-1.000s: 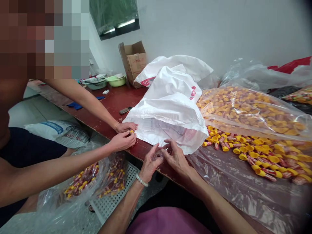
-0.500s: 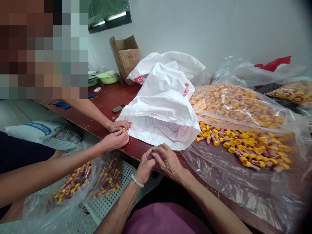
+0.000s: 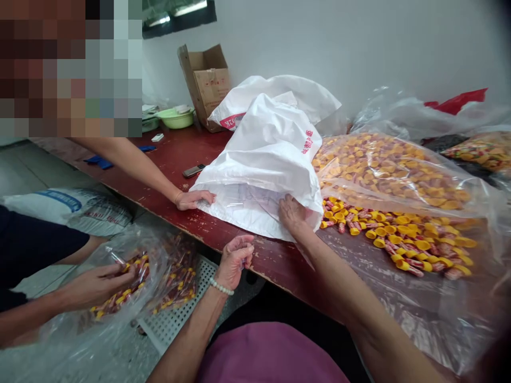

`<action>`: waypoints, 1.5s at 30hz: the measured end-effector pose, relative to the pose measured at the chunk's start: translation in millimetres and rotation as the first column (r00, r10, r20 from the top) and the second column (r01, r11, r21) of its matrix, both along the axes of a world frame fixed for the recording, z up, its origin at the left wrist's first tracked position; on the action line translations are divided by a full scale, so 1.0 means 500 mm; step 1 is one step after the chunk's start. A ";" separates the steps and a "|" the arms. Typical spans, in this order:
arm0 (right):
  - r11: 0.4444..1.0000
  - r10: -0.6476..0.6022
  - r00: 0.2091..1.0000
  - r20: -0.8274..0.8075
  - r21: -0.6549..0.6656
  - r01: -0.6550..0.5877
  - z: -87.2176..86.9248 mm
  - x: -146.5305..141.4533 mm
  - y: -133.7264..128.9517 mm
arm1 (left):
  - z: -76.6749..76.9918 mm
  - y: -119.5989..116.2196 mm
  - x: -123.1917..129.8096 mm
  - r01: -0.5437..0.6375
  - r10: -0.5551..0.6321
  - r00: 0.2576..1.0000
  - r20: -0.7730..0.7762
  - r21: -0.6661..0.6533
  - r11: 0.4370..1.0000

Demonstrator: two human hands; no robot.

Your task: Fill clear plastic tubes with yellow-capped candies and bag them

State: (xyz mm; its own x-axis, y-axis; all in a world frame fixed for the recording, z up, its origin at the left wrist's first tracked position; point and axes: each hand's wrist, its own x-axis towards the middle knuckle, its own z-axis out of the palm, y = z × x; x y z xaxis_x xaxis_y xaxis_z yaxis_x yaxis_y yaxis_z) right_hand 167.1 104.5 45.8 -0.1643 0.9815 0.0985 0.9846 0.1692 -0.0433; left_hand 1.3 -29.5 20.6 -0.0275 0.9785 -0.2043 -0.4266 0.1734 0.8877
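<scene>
My left hand, with a beaded bracelet on its wrist, hovers by the table's front edge. Its fingers are curled together, and whatever is in them is too small to make out. My right hand reaches into the mouth of a white woven sack lying on the table. Its fingers bend downward over clear plastic pieces in the sack; the fingertips are hidden. To the right, many small red-patterned pieces with yellow ring-shaped ends lie heaped on clear plastic sheeting.
A co-worker's hand rests at the sack's left corner; their other hand is in a plastic bag of similar pieces below the table. A phone, a green basin and a cardboard box stand farther back.
My hands have parted: the right moved forward into the sack's mouth, while the left stayed near the edge. One co-worker's hand went from the table down to the bag of pieces.
</scene>
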 end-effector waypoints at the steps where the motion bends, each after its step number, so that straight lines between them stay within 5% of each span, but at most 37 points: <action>1: 1.000 -0.006 1.000 0.010 -0.013 0.006 -0.005 -0.001 0.006 | -0.002 0.000 -0.002 -0.004 0.004 1.000 -0.012 0.010 1.000; 11: 0.999 0.004 0.999 0.051 -0.046 -0.002 -0.014 -0.014 0.027 | 0.009 -0.012 -0.020 0.092 -0.092 0.996 0.001 -0.026 0.995; 14: 1.000 -0.002 1.000 0.018 0.028 0.001 -0.001 -0.007 -0.008 | 0.008 -0.010 -0.020 0.093 -0.091 0.994 0.058 -0.041 0.995; 16: 0.986 0.095 0.983 -0.160 0.151 -0.071 0.009 -0.003 -0.054 | 0.006 -0.007 -0.020 0.068 -0.064 0.994 0.087 -0.044 0.997; 19: 0.969 0.244 0.776 -0.581 0.171 -0.176 0.021 -0.004 -0.138 | 0.003 -0.004 -0.018 0.055 -0.053 0.997 0.051 -0.037 0.998; 22: 0.958 0.140 0.561 -0.816 -0.030 -0.284 0.027 -0.003 -0.204 | 0.004 -0.006 -0.014 0.059 -0.060 0.997 -0.042 -0.015 0.998; 24: 0.950 0.086 0.527 -0.845 -0.090 -0.300 0.031 0.006 -0.228 | 0.007 -0.012 -0.010 0.078 -0.075 0.991 -0.108 0.024 0.997; 28: 0.928 0.135 0.573 -0.809 -0.100 -0.359 0.040 0.030 -0.257 | 0.015 -0.024 0.009 0.193 -0.182 0.967 -0.181 0.041 0.980; 33: 0.891 0.289 0.580 -0.762 -0.007 -0.454 0.056 0.060 -0.295 | 0.022 -0.029 0.051 0.494 -0.493 0.869 0.039 -0.013 0.869; 36: 0.949 0.232 0.562 -0.794 0.058 -0.310 0.054 0.125 -0.289 | 0.021 -0.028 0.072 0.597 -0.580 0.788 0.207 -0.028 0.802; 38: 0.993 0.112 0.575 -0.811 0.108 -0.041 0.041 0.198 -0.264 | 0.017 -0.026 0.082 0.591 -0.558 0.778 0.287 -0.037 0.805; 41: 0.919 -0.167 0.732 -0.661 0.164 0.358 -0.002 0.309 -0.205 | 0.011 -0.021 0.093 0.545 -0.489 0.803 0.341 -0.088 0.834; 45: 0.913 -0.275 0.919 -0.281 0.223 0.341 -0.077 0.370 -0.136 | 0.007 -0.021 0.099 0.466 -0.424 0.856 0.295 -0.088 0.880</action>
State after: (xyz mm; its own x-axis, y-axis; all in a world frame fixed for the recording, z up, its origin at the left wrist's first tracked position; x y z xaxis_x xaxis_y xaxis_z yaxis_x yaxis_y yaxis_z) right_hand 351.9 36.7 7.6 0.2031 0.9119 0.3566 0.9546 -0.1034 -0.2792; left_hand 50.8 -40.0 23.9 0.4781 0.8295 -0.2886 -0.4819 0.5225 0.7033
